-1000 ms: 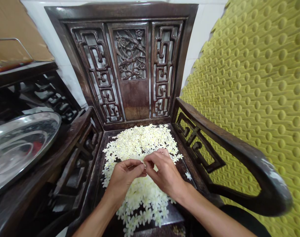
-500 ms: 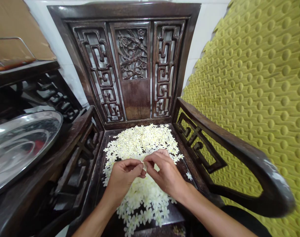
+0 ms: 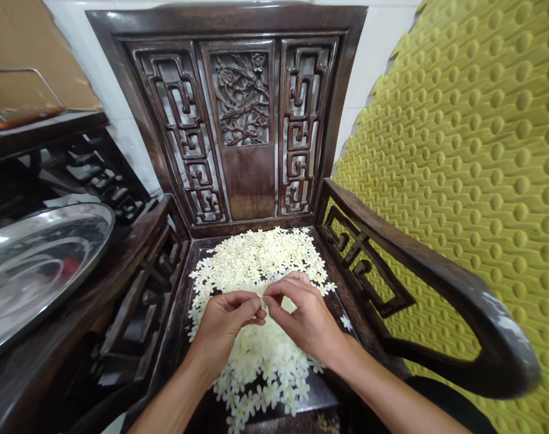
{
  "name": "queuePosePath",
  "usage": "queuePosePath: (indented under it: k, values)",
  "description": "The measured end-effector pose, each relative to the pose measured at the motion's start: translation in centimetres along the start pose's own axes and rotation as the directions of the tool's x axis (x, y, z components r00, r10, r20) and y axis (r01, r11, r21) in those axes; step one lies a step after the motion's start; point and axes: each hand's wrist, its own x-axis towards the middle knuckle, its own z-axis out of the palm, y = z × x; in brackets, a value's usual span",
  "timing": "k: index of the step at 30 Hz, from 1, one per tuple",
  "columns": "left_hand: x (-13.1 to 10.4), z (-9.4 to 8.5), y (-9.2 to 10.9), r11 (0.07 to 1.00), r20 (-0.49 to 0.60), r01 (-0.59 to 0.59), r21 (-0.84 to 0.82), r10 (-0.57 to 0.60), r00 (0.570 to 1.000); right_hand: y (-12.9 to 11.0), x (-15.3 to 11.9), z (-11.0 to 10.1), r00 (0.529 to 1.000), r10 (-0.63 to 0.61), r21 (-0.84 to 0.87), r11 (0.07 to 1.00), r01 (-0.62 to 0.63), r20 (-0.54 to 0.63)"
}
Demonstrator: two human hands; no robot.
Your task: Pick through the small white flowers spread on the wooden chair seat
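Over a wooden chair seat (image 3: 320, 398), my left hand (image 3: 226, 322) and my right hand (image 3: 304, 310) meet at their fingertips. Thumb and forefinger of each hand are pinched together. Between the tips shows a small pale bit (image 3: 262, 298) that looks like part of a white flower; most of it is hidden by the fingers. Beneath and behind the hands, many small white flowers with yellowish centres (image 3: 260, 256) lie heaped and spread on the seat. More flowers (image 3: 267, 374) lie between my forearms, toward the seat's front edge.
A dark carved chair back (image 3: 249, 181) stands beyond the seat. Armrests bound it on the right (image 3: 419, 253) and left (image 3: 134, 265). A shiny metal tray (image 3: 87, 265) rests at the left. One stray flower (image 3: 346, 322) lies right of my hands. Yellow bumpy foam (image 3: 482, 150) stands at the right.
My hands stay in nearly the same place, fingertips together. The left fingers have shifted slightly around the pale bit, and the right hand has tilted a little.
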Motion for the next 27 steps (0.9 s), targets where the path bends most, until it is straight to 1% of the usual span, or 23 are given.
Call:
queuePosePath:
  k: [4, 12, 17, 21, 27]
  values:
    - [-0.08, 0.07, -0.03, 1.0, 0.027, -0.016, 0.023, 0.015, 1.0, 0.28, -0.04, 0.09, 1.0, -0.023, -0.008, 1.0, 0.023, 0.007]
    - [-0.08, -0.1, -0.21, 1.0, -0.003, -0.024, 0.011, 0.024, 1.0, 0.23, 0.09, 0.08, 1.0, -0.006, -0.01, 1.0, 0.006, -0.004]
    - [-0.2, 0.03, 0.2, 0.997, 0.009, -0.057, 0.049, 0.056, 0.998, 0.1, 0.18, 0.01, 1.0, -0.004, 0.015, 1.0, 0.003, 0.028]
    - [-0.29, 0.17, 0.31, 0.991, 0.017, -0.098, 0.095, 0.097, 0.995, 0.39, 0.08, 0.21, 0.999, -0.036, -0.008, 0.999, 0.036, 0.011]
    - [-0.14, 0.08, 0.04, 0.989, 0.001, -0.093, 0.112, 0.093, 0.996, 0.51, -0.06, 0.44, 0.995, -0.099, -0.063, 0.993, 0.098, -0.009]
